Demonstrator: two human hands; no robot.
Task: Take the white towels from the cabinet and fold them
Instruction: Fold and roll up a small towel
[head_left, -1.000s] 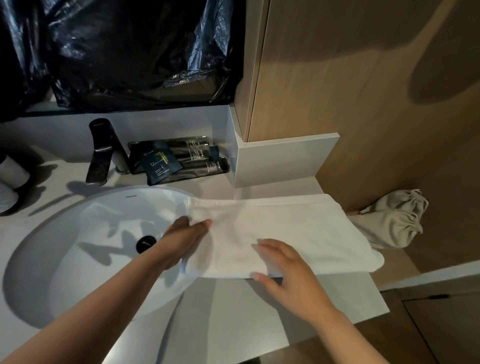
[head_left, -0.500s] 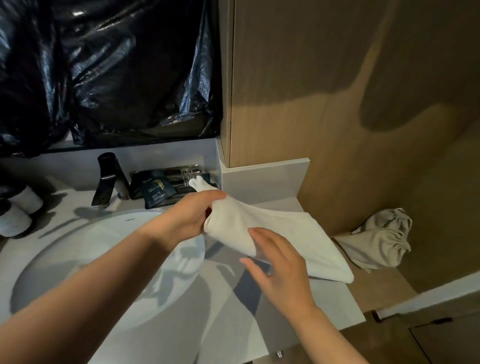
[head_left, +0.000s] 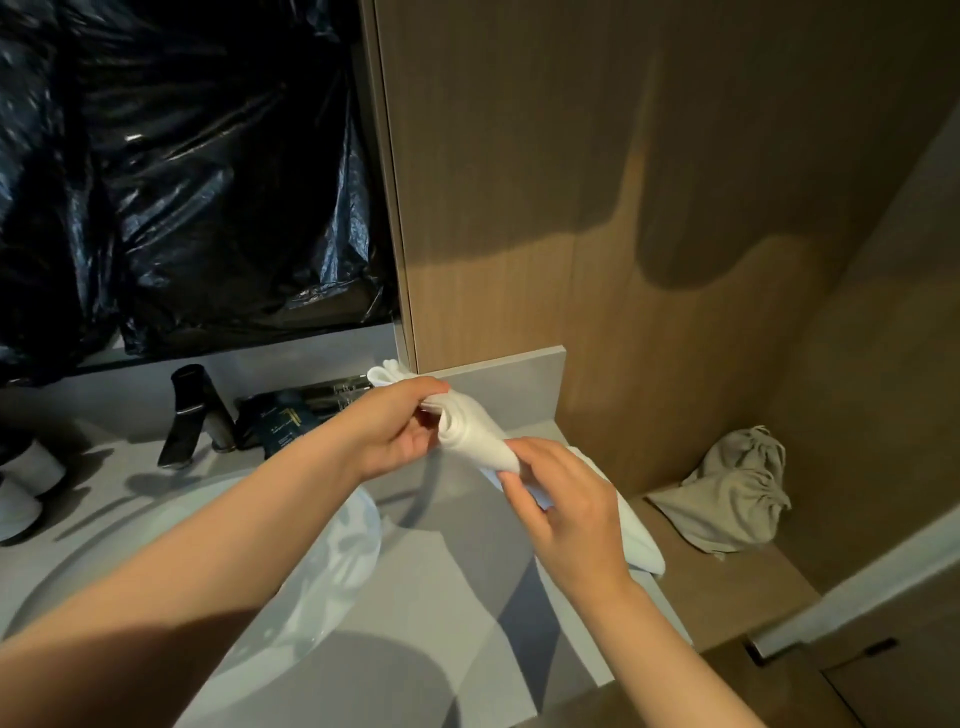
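Note:
A white towel (head_left: 475, 434) is lifted off the grey counter (head_left: 452, 613) and bunched into a loose roll above the counter's right part. My left hand (head_left: 397, 431) grips its upper end, and a small tuft of cloth sticks out past the fingers. My right hand (head_left: 563, 499) holds the middle of the towel from below and in front. The towel's lower end hangs down behind my right wrist toward the counter edge.
A white sink basin (head_left: 311, 561) lies at lower left with a dark tap (head_left: 195, 415) behind it. Dark toiletry packets (head_left: 291, 418) lie by the backsplash. A beige drawstring bag (head_left: 732, 493) rests on the wooden ledge at right. Black plastic (head_left: 182, 171) covers the mirror.
The towel lay flat on the counter a second ago. My left hand raised its left end and gathered it, and my right hand has closed round the middle.

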